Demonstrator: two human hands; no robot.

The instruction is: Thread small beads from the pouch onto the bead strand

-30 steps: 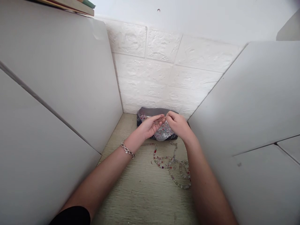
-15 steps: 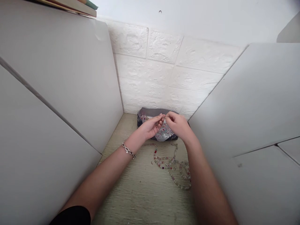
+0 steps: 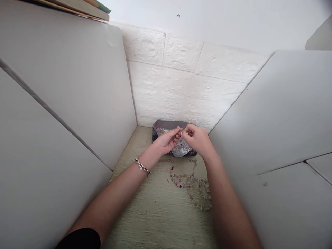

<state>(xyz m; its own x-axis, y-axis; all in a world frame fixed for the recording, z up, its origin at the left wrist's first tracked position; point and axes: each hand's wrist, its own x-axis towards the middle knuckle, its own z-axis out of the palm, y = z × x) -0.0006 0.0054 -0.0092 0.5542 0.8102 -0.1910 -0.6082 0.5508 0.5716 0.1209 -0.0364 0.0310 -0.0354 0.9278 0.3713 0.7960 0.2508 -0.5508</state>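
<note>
Over a dark bag [image 3: 175,123] of small, mostly clear and pink beads [image 3: 178,149], my two hands meet fingertip to fingertip. My left hand [image 3: 169,140] is palm up, its thumb and forefinger pinched on something too small to make out. My right hand [image 3: 196,137], back upward, pinches beside it, and a few tiny light beads show between the fingertips. A long strand of multicoloured beads [image 3: 191,199] lies looped on the greenish tabletop [image 3: 155,214] below the bag, partly behind my right forearm.
White panels rise at the left [image 3: 85,76] and right [image 3: 280,110]. A white brick-patterned wall [image 3: 160,81] stands behind the bag. Books [image 3: 85,9] lie on top of the left panel. A chain bracelet [image 3: 142,167] circles my left wrist.
My right fingertips have dropped slightly and small light beads now show between the hands. My left hand keeps nearly the same pose. The view has shifted very slightly.
</note>
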